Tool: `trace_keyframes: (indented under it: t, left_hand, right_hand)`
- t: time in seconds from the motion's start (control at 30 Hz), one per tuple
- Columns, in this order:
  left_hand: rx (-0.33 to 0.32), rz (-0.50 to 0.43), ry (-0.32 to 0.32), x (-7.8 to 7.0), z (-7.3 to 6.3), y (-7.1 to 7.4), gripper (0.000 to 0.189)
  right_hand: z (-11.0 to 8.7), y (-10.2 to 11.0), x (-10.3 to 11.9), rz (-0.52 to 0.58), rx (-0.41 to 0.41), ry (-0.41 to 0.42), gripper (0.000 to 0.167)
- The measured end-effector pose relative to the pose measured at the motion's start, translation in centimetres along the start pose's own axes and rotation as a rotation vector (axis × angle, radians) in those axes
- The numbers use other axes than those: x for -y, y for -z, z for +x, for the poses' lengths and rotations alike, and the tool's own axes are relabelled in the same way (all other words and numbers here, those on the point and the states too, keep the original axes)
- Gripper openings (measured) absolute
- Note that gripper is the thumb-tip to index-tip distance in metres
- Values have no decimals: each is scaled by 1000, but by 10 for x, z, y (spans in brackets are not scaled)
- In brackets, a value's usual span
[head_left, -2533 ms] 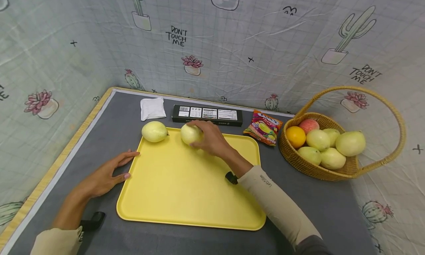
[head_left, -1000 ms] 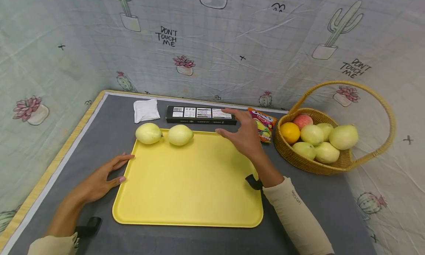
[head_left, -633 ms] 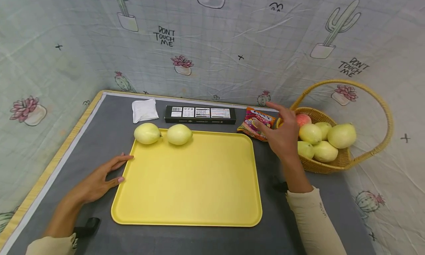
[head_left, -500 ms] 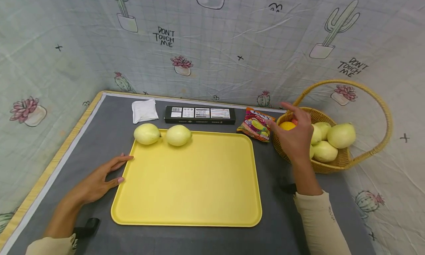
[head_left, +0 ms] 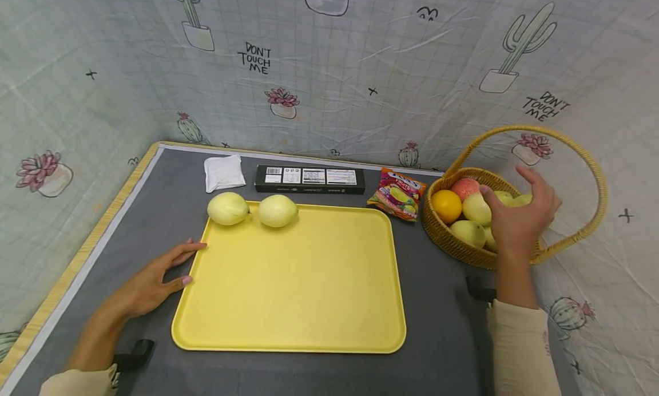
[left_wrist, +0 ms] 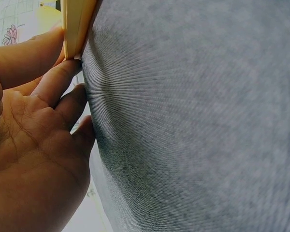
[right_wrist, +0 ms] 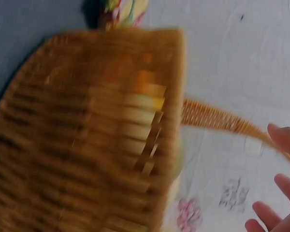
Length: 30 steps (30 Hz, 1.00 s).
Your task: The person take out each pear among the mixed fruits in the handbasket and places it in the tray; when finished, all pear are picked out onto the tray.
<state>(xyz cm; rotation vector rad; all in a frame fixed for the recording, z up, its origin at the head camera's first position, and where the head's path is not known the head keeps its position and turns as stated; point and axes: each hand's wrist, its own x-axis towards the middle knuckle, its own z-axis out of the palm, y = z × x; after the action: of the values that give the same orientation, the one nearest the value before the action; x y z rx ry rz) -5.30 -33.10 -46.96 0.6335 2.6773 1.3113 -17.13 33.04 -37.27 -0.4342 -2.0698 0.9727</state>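
My right hand (head_left: 520, 221) hovers over the right part of a wicker basket (head_left: 441, 240), thumb and fingers spread with nothing between them. Several pale green fruits, smooth and pear-like, lie in that basket, and my hand hides some of them. In the right wrist view, fingertips (right_wrist: 285, 193) show beside the basket's handle, apart from the fruit. My left hand (head_left: 146, 284) rests with relaxed fingers against the left rim of a yellow tray (head_left: 288, 281). Two pale green fruits (head_left: 278, 210) sit side by side along the tray's back left edge, the left one at the corner.
An orange (head_left: 446, 206) and a reddish fruit (head_left: 465, 188) share the basket, whose tall handle (head_left: 592, 161) arches above. Behind the tray lie a white packet (head_left: 224, 173), a black box (head_left: 310, 179) and a colourful snack bag (head_left: 396, 194). Printed cloth walls the table.
My right hand has let go of the second fruit at the tray's back and moved right, across the snack bag, to above the basket. My left hand stays at the tray.
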Motion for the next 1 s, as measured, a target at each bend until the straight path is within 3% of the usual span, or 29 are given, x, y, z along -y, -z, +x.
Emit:
trace_keyframes:
  t: [0.13, 0.3, 0.6, 1.0]
  left_hand:
    - [2, 0, -5, 0, 2, 0, 67]
    - [-2, -1, -10, 1, 2, -1, 66]
    - [-5, 18, 10, 1, 0, 0, 67]
    - [-19, 22, -20, 3, -1, -2, 68]
  right_hand:
    - [10, 8, -14, -46, -50, -119, 63]
    - [19, 17, -28, -112, -28, -275, 65]
    - [26, 19, -46, -168, 57, -359, 75]
    - [31, 17, -63, -209, 183, -425, 77]
